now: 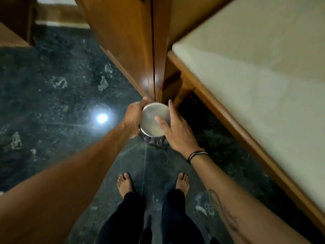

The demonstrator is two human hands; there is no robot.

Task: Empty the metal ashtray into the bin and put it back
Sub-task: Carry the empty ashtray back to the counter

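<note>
The round metal ashtray [151, 118] is held upside down, its flat shiny bottom facing me, right over a small dark bin [159, 142] on the floor. My left hand [134, 118] grips its left rim. My right hand [175, 129] rests flat on its right side, the thumb lying across the bottom and the fingers spread. Most of the bin is hidden under the ashtray and my hands.
A wooden cabinet corner [154, 59] stands just behind the bin. A bed with a cream mattress [255, 67] and wooden frame runs along the right. The floor is dark green marble [52, 103] with a lamp's glare. My bare feet [124, 184] stand below.
</note>
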